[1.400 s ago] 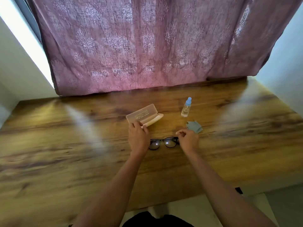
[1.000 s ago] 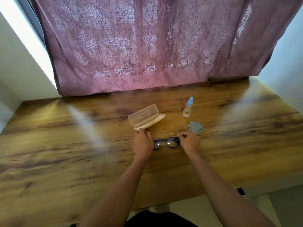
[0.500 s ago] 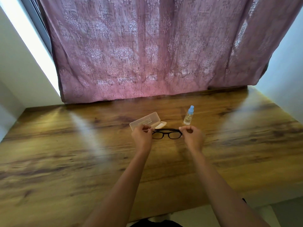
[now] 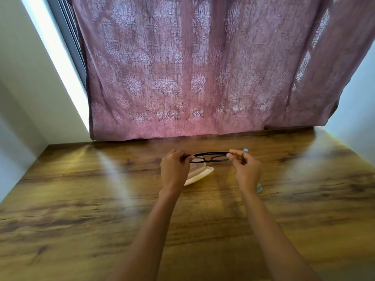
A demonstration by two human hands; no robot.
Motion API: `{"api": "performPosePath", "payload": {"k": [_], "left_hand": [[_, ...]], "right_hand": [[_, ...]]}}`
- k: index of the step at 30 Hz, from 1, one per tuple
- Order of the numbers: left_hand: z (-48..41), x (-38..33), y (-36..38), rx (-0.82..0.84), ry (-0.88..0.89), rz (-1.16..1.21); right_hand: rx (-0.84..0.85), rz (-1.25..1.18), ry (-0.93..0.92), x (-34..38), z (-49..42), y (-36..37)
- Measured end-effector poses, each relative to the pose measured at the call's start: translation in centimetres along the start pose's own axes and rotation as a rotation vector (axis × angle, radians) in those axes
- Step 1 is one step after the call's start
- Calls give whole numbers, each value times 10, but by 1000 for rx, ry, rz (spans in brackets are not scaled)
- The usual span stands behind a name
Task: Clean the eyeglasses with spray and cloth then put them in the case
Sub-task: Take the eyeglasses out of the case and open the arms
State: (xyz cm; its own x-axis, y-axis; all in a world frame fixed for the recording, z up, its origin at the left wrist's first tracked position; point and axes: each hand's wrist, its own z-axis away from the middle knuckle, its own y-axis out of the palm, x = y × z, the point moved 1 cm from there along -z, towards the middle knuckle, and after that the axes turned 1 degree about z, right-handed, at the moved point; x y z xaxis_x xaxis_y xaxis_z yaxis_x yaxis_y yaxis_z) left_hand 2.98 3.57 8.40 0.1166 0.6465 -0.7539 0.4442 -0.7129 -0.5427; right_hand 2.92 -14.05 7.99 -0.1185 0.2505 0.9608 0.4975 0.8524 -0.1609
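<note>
Eyeglasses (image 4: pixel 210 157) with a thin black frame hang in the air above the middle of the wooden bench (image 4: pixel 81 199), lenses facing away, in front of the mauve patterned curtain (image 4: pixel 203 67). At the left end, the left hand (image 4: pixel 175 169) is closed around the frame's corner near the hinge; at the right end, the right hand (image 4: pixel 244 167) pinches the other corner between thumb and fingers. They look light and stiff but fragile, the lenses easily smeared, so the frame ends and temples seem the safe places to hold. Below them lies the open cream case (image 4: pixel 199 175), partly hidden. Only the blue cap of the spray bottle (image 4: pixel 245 150) shows past the right hand. No writing is legible anywhere.
</note>
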Motion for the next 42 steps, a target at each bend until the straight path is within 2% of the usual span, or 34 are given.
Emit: {"api": "performPosePath", "payload": {"k": [4, 8, 13, 17, 21, 26, 30, 34, 38, 42], "left_hand": [[-5, -7, -6, -30, 93, -46], [-11, -16, -12, -57, 97, -48], [-19, -15, -21, -67, -40, 59], [-16, -9, -21, 10, -156, 205], [-13, -4, -19, 28, -169, 246], [-10, -3, -17, 40, -153, 242], [-10, -1, -16, 37, -148, 238], [-9, 0, -14, 48, -163, 253], [-8, 3, -15, 42, -174, 317], [-7, 8, -19, 161, -54, 293]], "right_hand": [[4, 1, -17, 1, -5, 1], [3, -17, -14, 4, -9, 2], [17, -90, 64, -2, -10, -1], [129, -79, 90, -4, -9, -6], [242, 55, 49, -2, -8, -13], [374, 341, -120, 5, -10, -16], [295, 395, -136, 6, -12, -12], [58, 175, 57, 7, -12, -6], [50, 109, 132, 8, -11, -3], [60, 95, 192, 7, -12, -4]]}}
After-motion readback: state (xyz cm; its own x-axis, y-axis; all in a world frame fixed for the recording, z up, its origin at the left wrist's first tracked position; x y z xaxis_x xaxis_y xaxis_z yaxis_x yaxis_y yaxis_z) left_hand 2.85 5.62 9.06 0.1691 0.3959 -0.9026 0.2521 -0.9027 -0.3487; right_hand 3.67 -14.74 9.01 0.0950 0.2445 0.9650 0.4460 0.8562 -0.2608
